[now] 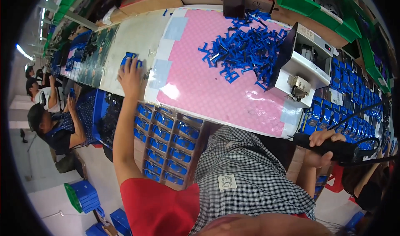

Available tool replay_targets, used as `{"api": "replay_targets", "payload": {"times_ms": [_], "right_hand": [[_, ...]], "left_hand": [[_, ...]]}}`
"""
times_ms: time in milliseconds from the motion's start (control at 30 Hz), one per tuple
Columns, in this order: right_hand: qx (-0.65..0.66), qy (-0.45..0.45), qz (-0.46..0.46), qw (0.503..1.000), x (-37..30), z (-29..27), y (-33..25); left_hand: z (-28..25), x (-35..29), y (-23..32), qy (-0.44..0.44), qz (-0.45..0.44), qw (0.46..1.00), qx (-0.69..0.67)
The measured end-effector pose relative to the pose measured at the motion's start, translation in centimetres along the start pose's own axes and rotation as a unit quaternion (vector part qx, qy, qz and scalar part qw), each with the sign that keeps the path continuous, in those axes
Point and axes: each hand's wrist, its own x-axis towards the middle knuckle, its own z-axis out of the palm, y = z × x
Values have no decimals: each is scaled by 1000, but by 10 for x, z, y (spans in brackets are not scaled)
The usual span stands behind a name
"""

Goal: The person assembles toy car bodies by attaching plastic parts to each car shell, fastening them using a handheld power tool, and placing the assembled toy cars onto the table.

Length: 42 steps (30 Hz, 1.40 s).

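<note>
My left hand [131, 75] reaches to the pale left part of the bench, its fingers curled over a blue plastic part [130, 55]. The fingers hide some of that part. At the right, my right hand [321, 146] is wrapped round a black corded hand tool [342, 151], held beyond the bench's near right corner. A pile of small blue plastic pieces [250, 48] lies on the pink mat [191, 65]. Beside the pile stands a white machine [306, 65] with a dark plate on its left side and a metal fitting at its front.
Below the bench stands a divided box [162, 144] of blue parts. More rows of blue parts [325, 115] lie right of the machine. Green bins [316, 8] line the back right. Co-workers [54, 123] sit at the left, near a blue crate [100, 106] of black pieces.
</note>
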Motion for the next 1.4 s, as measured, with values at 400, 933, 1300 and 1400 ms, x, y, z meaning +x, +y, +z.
{"api": "replay_targets", "payload": {"times_ms": [400, 933, 1300, 1400], "right_hand": [[-138, 1, -86, 987, -16, -25, -16], [-126, 192, -66, 971, -32, -56, -25], [-32, 53, -82, 995, -22, -23, -30], [89, -62, -93, 990, -17, -7, -15]], "left_hand": [[-118, 24, 228, 74, 228, 864, -442], [-213, -49, 469, -183, 469, 736, -453], [-151, -60, 297, -239, 353, 786, -447], [-149, -51, 291, -232, 343, 778, -473]]}}
